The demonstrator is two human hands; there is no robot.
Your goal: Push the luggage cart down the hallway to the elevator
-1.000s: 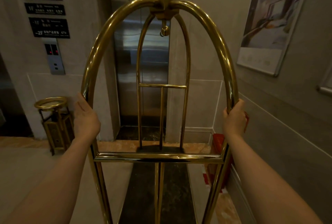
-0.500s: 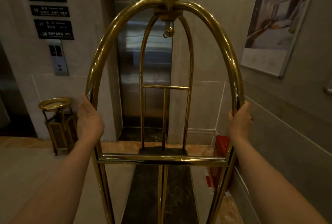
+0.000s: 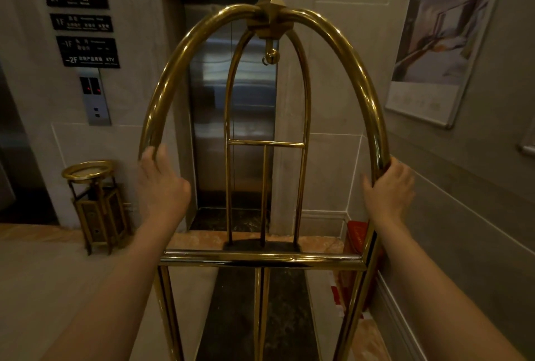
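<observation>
The brass luggage cart (image 3: 262,258) stands right in front of me, its arched frame rising to a finial and a hook at the top. My left hand (image 3: 162,187) holds the arch's left tube, fingers pointing up along it. Wrapped around the right tube at the same height is my right hand (image 3: 389,190). The cart's dark deck runs forward between my arms and carries no bags. Straight ahead, seen through the arch, the steel elevator door (image 3: 214,129) is closed.
The call panel (image 3: 95,100) and floor signs (image 3: 86,23) hang on the wall left of the door. A brass ashtray bin (image 3: 97,207) stands below them. A red object (image 3: 357,236) sits at the right wall's base, under a framed poster (image 3: 440,42).
The elevator door and wall signs have grown larger and drifted right in view. My left hand has slid toward the inner side of the left tube. Both hands stay on the cart.
</observation>
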